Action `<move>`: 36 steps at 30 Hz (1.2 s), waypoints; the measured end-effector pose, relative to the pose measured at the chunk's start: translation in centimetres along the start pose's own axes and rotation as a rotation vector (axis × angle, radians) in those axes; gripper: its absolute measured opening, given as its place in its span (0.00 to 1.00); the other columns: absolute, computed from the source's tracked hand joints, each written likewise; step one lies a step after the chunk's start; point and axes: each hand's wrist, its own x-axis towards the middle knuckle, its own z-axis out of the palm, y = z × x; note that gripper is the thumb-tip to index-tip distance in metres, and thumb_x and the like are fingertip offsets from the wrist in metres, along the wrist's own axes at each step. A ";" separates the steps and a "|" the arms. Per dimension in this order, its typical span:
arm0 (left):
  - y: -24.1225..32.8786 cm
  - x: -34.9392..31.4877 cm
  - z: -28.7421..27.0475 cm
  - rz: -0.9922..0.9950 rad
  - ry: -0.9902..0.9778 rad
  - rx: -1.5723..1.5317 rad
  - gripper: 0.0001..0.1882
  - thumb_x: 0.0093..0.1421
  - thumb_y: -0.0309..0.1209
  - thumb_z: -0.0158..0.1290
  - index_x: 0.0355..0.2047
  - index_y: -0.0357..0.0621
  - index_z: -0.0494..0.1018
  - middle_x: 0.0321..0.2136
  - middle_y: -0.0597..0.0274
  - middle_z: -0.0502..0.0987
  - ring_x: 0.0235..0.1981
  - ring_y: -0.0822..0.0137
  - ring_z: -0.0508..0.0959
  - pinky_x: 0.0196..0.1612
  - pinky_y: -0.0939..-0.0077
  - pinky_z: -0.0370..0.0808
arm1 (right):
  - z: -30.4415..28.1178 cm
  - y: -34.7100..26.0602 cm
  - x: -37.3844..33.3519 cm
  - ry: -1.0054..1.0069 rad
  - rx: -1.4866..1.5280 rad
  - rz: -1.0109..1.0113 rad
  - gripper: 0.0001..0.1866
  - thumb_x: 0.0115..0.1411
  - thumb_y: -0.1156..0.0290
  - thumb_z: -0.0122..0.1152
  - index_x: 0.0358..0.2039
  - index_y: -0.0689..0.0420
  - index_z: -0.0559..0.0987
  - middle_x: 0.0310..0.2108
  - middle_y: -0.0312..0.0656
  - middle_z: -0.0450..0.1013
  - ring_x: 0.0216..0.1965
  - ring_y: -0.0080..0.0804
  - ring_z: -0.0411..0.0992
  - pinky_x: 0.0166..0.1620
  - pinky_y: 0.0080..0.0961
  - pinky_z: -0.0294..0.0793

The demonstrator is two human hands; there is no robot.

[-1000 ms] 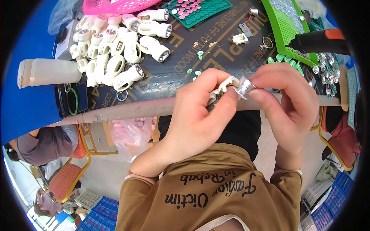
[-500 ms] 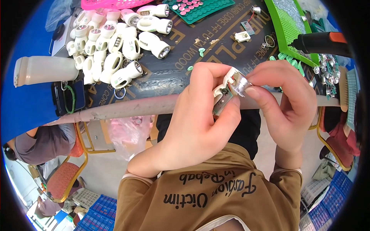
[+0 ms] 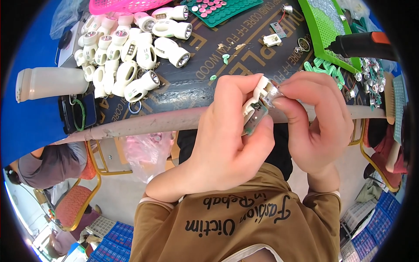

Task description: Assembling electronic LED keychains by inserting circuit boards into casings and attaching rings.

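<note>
My left hand [image 3: 227,135] is closed around an open white flashlight housing [image 3: 261,87], just in front of the table's near edge. A green circuit board [image 3: 256,120] shows inside the housing, between the left thumb and fingers. At the housing's upper end is a silver reflector cup [image 3: 272,95]. My right hand [image 3: 316,120] pinches this cup between thumb and forefinger, against the housing. The fingers partly cover where cup and housing meet.
Several white flashlights [image 3: 146,54] crowd the table's left side, near a translucent bottle [image 3: 52,83] and a phone [image 3: 78,111]. A green tray [image 3: 323,37], black-and-orange tool [image 3: 364,46], mint-green pieces [image 3: 325,67] and reflectors with boards [image 3: 375,83] lie right. One loose white part [image 3: 272,40] sits farther back.
The right hand has shifted slightly left and turned a little, with the reflector cup still pinched. The left hand has kept its hold on the housing, with little movement.
</note>
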 end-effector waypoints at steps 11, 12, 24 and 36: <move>0.3 0.1 -0.4 -0.136 -0.030 -0.190 0.19 0.55 0.32 0.46 0.44 0.36 0.57 0.29 0.60 0.69 0.22 0.78 0.66 0.23 0.88 0.62 | -0.1 0.5 0.4 -0.065 0.257 0.136 0.09 0.39 0.87 0.59 0.24 0.64 0.73 0.25 0.42 0.69 0.28 0.29 0.67 0.31 0.19 0.65; 0.5 0.2 -0.5 -0.217 -0.037 -0.246 0.19 0.54 0.34 0.46 0.43 0.37 0.58 0.27 0.60 0.69 0.20 0.79 0.66 0.20 0.89 0.61 | -0.2 0.6 0.4 -0.108 0.342 0.178 0.09 0.39 0.86 0.59 0.25 0.64 0.72 0.26 0.42 0.69 0.28 0.28 0.67 0.31 0.18 0.65; -0.7 0.0 -1.3 0.000 -0.177 -0.579 0.14 0.55 0.24 0.44 0.41 0.35 0.59 0.34 0.59 0.71 0.30 0.79 0.69 0.33 0.86 0.68 | -0.1 0.5 -1.2 -0.098 0.915 0.321 0.16 0.44 0.76 0.64 0.32 0.64 0.68 0.34 0.46 0.66 0.35 0.28 0.66 0.39 0.20 0.67; -0.3 0.2 -1.3 0.119 -0.049 0.080 0.14 0.48 0.21 0.52 0.37 0.34 0.65 0.30 0.60 0.73 0.33 0.74 0.74 0.36 0.81 0.70 | -0.1 0.3 -1.1 -0.143 1.038 0.597 0.16 0.46 0.80 0.59 0.34 0.60 0.63 0.33 0.41 0.66 0.34 0.21 0.66 0.38 0.17 0.67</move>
